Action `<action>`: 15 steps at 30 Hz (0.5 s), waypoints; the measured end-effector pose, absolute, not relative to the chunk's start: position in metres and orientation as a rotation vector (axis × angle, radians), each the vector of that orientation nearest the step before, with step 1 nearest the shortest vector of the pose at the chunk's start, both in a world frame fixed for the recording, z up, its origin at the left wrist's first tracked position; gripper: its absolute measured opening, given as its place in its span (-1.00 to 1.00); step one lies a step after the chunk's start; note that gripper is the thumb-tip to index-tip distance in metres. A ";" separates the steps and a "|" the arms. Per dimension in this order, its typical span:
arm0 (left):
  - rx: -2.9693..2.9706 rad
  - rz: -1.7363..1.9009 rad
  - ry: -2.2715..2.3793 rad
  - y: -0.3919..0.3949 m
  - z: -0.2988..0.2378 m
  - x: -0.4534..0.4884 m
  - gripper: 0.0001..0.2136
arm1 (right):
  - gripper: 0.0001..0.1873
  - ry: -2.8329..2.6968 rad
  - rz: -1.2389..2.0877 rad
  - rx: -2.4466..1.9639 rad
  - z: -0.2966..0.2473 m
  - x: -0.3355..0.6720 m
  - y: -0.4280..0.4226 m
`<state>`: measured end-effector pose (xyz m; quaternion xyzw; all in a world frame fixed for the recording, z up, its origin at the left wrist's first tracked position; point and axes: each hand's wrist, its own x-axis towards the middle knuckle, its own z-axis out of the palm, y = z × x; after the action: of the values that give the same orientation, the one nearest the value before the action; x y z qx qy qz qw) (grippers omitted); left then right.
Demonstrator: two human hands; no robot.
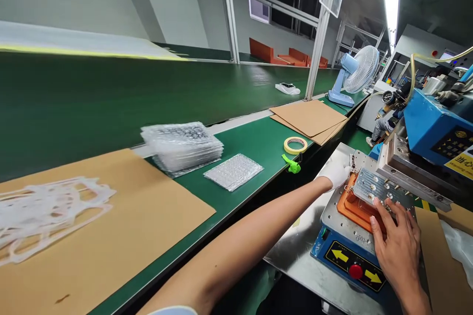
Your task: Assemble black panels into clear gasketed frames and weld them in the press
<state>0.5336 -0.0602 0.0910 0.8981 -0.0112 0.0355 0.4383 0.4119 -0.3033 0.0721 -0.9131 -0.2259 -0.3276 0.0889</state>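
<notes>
My left hand [335,171], in a white glove, reaches to the far left corner of a press fixture, beside a small metal latch [353,161]. Its fingertips are too small and covered to make out. A ribbed metal plate [364,184] lies over an orange block [356,210] on the machine's steel bed [334,224]. My bare right hand [397,243] has its fingers spread, the tips at the near right edge of the plate and orange block. A red button [355,271] and yellow arrows are on the machine's front.
A blue press head [436,123] overhangs the fixture at right. Left on the green bench are bubble-wrap pouches [185,145], a single pouch [233,172], a tape roll [295,145], cardboard [158,216] with white plastic scraps [55,211], and a fan [354,71]. A seated person's leg [380,128] shows behind.
</notes>
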 end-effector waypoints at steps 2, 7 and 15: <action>2.245 0.158 -0.092 -0.058 0.099 0.517 -0.64 | -0.54 -0.695 -0.970 -2.708 0.073 0.411 -0.305; 2.263 0.250 -0.747 -0.068 0.127 0.487 -0.43 | -0.53 -0.534 -0.983 -2.531 0.072 0.410 -0.337; 2.352 -0.115 -0.675 -0.105 0.150 0.511 -0.48 | -0.40 -0.166 -0.566 -2.329 0.052 0.421 -0.396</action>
<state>0.5111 -0.1049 0.1499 0.9032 -0.2593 -0.0443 0.3392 0.4208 -0.3961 0.0522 -0.9040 -0.0646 -0.2196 0.3611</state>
